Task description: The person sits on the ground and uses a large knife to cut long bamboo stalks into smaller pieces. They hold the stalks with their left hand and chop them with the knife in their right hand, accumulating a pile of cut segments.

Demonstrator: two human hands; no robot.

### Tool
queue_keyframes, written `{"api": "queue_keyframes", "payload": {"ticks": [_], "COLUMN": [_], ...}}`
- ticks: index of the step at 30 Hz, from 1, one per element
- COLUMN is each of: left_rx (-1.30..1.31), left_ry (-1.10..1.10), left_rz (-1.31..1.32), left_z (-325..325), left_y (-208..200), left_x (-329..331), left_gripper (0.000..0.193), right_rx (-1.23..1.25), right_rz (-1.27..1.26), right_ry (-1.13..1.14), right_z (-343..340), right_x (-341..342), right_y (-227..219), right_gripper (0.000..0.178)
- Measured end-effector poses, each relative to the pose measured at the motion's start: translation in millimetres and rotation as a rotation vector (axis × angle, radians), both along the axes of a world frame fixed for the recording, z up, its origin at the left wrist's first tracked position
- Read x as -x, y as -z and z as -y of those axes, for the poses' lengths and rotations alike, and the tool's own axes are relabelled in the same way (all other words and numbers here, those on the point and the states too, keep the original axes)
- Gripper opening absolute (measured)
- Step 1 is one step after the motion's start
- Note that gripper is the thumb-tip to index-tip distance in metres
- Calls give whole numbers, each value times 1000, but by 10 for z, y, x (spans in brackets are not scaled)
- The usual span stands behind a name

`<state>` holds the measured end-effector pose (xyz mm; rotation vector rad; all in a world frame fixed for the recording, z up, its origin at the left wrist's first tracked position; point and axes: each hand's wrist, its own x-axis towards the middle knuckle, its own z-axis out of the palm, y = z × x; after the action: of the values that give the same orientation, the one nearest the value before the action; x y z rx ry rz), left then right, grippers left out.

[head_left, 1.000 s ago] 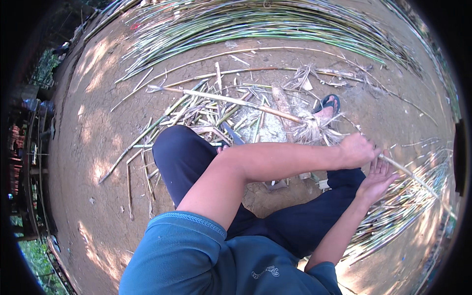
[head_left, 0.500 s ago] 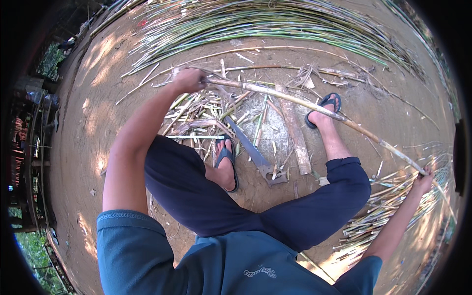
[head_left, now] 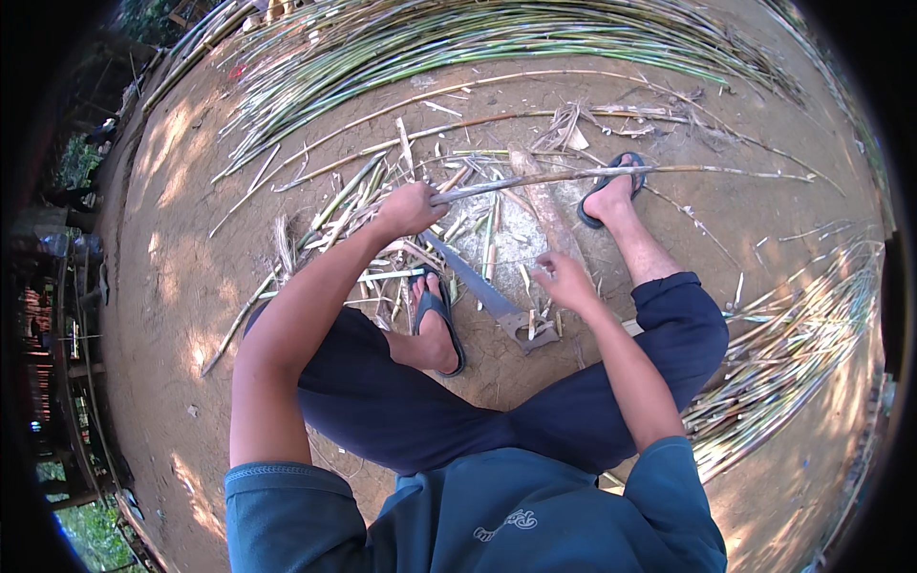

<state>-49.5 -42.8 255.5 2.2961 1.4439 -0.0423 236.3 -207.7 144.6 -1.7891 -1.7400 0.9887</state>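
Observation:
My left hand (head_left: 411,208) is closed around a long, slender bamboo pole (head_left: 573,176). From my fist the pole reaches right, passing over a flat wooden board (head_left: 552,215) and my right foot. Left of my forearm a cane end (head_left: 239,320) shows; I cannot tell whether it belongs to that pole. My right hand (head_left: 565,282) hovers between my knees, its fingers loosely bent and apart, with nothing visible in them. Just left of and below it, a handsaw (head_left: 482,291) lies on the ground, its handle toward me. Short cut cane pieces (head_left: 349,215) are heaped around my left hand.
Long green canes (head_left: 497,43) lie bundled across the far side. Another pile of cut canes (head_left: 783,372) spreads at the right, beyond my right knee. Single long canes (head_left: 458,124) cross the dirt behind the board. My sandalled feet stand either side of the saw.
My right hand has let go of the pole's right part and come in toward the middle. My left hand has moved nearer and right; the pole now lies more level across the view.

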Motion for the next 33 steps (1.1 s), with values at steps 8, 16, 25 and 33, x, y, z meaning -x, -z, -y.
{"api": "queue_keyframes", "payload": {"ticks": [8,16,25,33], "left_rx": [35,-27,-29,-25], "left_ry": [91,62,-8,-81], "left_rz": [-9,100,92,63], "left_z": [98,-84,-323,-424], "left_y": [497,601,595,596], "left_x": [-227,-145,-112,-174], "left_gripper": [39,31,32,27], "right_rx": [54,65,-24,-174], "right_rz": [783,1006,640,349], "right_ry": [-554,-576,-628,-123], "right_z": [866,1055,996,1622], "right_x": [842,734,649,604], "right_y": [925,1243,84,-1499], "right_gripper": [53,34,35,33]}}
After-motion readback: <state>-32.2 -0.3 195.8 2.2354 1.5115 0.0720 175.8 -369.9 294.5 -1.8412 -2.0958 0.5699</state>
